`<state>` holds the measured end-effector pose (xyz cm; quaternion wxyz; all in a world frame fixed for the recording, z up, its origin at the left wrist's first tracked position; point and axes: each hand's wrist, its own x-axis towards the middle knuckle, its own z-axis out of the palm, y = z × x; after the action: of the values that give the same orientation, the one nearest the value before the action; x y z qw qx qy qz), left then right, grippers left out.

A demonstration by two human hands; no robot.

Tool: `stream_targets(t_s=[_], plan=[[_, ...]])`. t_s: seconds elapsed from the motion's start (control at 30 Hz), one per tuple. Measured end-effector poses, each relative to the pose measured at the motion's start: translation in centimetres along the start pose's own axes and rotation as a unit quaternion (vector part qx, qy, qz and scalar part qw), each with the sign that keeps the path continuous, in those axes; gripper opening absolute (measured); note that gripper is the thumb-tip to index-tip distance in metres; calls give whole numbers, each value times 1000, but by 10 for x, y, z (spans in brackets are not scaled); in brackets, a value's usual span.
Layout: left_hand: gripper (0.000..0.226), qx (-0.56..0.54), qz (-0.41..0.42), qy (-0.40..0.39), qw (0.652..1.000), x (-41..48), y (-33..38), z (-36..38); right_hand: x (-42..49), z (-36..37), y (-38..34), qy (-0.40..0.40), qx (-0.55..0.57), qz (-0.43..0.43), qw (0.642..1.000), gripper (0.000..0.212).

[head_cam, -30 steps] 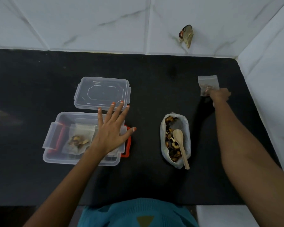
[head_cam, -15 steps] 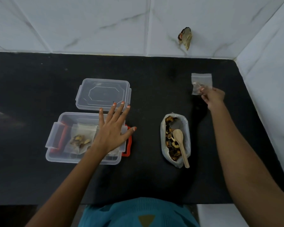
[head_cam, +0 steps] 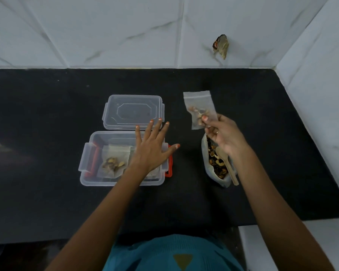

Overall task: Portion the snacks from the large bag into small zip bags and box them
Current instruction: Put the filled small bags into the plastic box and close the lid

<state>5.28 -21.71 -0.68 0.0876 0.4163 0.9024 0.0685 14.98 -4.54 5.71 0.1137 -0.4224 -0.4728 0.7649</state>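
Two hands in view. Right hand (head_cam: 223, 133) was raised above the tabletop (head_cam: 47, 114), thumb and fingers pinching the lower corner of one small zip bag (head_cam: 200, 106). The bag stood upright, strip at top, with a few snack pieces low inside.

Left hand (head_cam: 153, 147) was spread flat, palm down, over the right half of one clear box (head_cam: 106, 182). Whether it touched the box, I could not tell.

The box held one filled zip bag (head_cam: 114, 162) on its left side. A second seemed to lie under the hand, mostly hidden. Two red clips, one at each end.

One clear lid (head_cam: 133, 111) lay just behind the box.

One large bag (head_cam: 216, 169) lay open below the right hand — one wooden spoon (head_cam: 232, 173) rested in it, handle sticking out toward the person.
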Motion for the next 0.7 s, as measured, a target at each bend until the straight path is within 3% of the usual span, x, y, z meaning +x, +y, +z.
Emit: stream_targets(t_s=[0.13,0.23,0.3,0.4,0.5,0.53,0.7], plan=[[76,-38,32,-9,999,-5,-5,-4,-32,24,20,-19,-14,6,1000,29],[59,-192,59,12,980,-15,-19,-8,-53,41,35,-24,-26,10,999,33],[44,-345,38,41,937,-25,-25,-16,-62,51,45,-25,-18,17,999,31],[30,-470,-40,91,877,-45,-35,-35,-72,68,62,-15,-24,17,999,27],[18,-605,-106,48,787,-60,-45,-49,-78,86,78,-7,-44,6,999,26],[16,-625,-113,29,772,-63,-50,-51,-80,93,82,-3,-54,-3,999,27],[34,-570,-95,-34,815,-68,-78,-51,-81,117,103,35,-169,-75,982,35]])
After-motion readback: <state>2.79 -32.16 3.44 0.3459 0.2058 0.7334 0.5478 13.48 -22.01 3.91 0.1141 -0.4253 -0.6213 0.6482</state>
